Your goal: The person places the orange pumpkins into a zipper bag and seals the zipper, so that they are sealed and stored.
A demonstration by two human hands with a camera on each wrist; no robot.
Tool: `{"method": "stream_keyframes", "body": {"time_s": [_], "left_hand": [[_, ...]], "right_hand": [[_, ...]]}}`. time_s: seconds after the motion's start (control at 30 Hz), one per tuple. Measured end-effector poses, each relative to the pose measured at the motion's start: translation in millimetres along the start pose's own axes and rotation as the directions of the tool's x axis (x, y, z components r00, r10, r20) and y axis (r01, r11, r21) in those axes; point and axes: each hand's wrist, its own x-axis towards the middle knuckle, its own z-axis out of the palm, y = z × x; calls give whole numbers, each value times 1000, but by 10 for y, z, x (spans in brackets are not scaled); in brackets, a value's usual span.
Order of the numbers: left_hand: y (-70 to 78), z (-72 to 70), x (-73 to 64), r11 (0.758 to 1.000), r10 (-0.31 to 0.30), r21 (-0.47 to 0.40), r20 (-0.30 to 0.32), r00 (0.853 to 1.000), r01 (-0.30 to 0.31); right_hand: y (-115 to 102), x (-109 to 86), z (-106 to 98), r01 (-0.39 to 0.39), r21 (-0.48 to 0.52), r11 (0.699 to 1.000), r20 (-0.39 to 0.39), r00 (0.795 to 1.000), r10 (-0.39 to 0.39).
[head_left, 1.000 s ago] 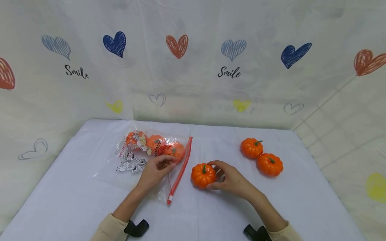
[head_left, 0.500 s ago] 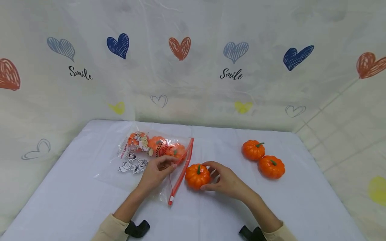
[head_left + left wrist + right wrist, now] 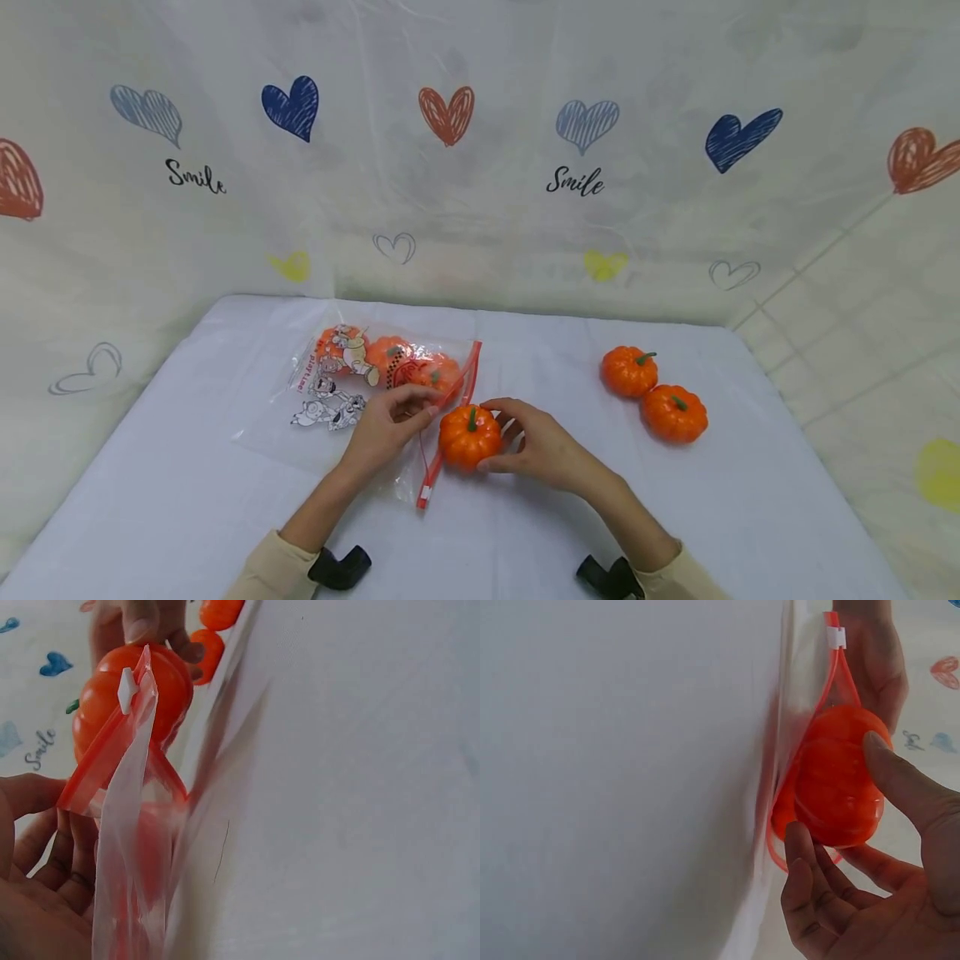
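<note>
My right hand (image 3: pixel 543 446) grips a small orange toy pumpkin (image 3: pixel 468 439) with a green stem, thumb on one side and fingers on the other. The pumpkin is right at the mouth of a clear zip bag (image 3: pixel 322 454). My left hand (image 3: pixel 382 425) pinches the upper edge of the bag's red zip strip (image 3: pixel 94 772), lifting it so the mouth gapes. Several orange pumpkins (image 3: pixel 387 354) lie inside the bag, behind its printed cartoon figures. In the right wrist view the held pumpkin (image 3: pixel 840 776) sits between the two red edges, with a white slider (image 3: pixel 835 637) at one end.
Two more orange pumpkins, one (image 3: pixel 628 372) slightly behind the other (image 3: pixel 674 414), rest on the right of the white-covered table (image 3: pixel 750 500). A pale curtain (image 3: pixel 510 50) printed with hearts hangs behind the table.
My right hand has carried the pumpkin leftward, from beside the bag to its open mouth. The left hand keeps its pinch on the zip strip in nearly the same place.
</note>
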Motion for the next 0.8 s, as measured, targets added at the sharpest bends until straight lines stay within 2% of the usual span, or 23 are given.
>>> {"method": "stream_keyframes", "body": {"time_s": [0.63,0.8], "left_hand": [[18,8,20,1000,23,-16,-16,1000,-23],[26,4,10,1000,10,-16,-21,1000,-10]], "right_hand": [[-80,77,131,6,-2,1000,43,999,-6],[-92,91,161,10,-19,1000,51,999,-9]]}}
